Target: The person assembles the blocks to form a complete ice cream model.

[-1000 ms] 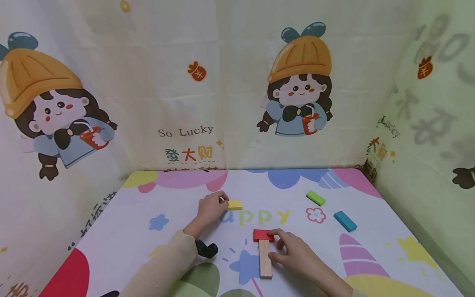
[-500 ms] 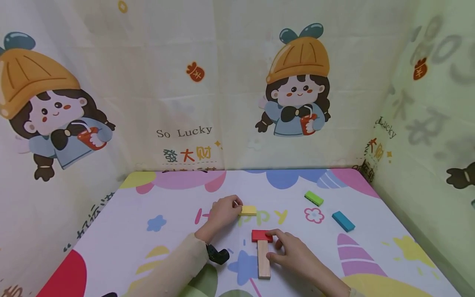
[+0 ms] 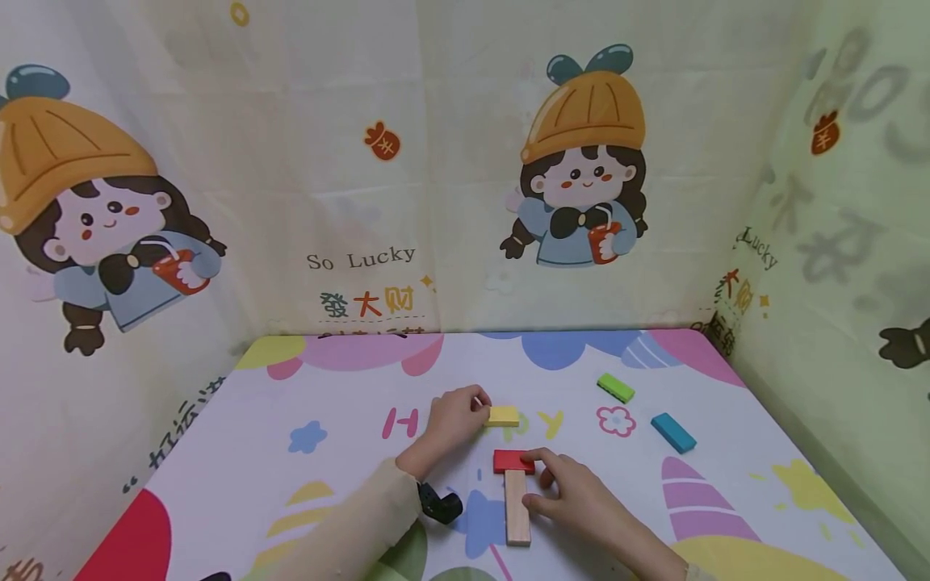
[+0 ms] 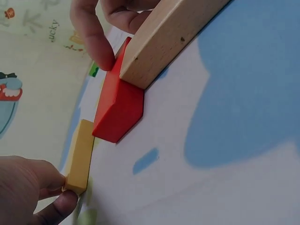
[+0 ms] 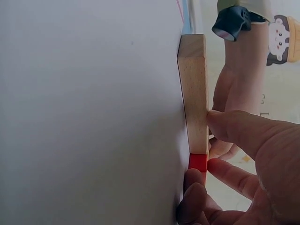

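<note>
My left hand (image 3: 454, 420) pinches one end of a yellow block (image 3: 504, 416) between thumb and fingers. The block lies just beyond a red block (image 3: 506, 461); in the left wrist view, the yellow block (image 4: 80, 157) appears close to the red block's far side. A long plain wooden block (image 3: 517, 507) meets the red block's near side, making a T shape. With its index fingertip on the red block's right end, my right hand (image 3: 581, 494) has its thumb against the wooden block (image 5: 194, 89). Its other fingers bend loosely beside the red block (image 5: 198, 161).
A green block (image 3: 616, 388) lies at the back right of the printed tabletop (image 3: 349, 403). Closer and further right is a blue block (image 3: 673, 432). Printed cloth walls (image 3: 465, 186) enclose the table behind and at both sides.
My left hand has moved right and slightly nearer with the yellow block, bringing it behind the red block. The right hand, red block and wooden block stay in place.
</note>
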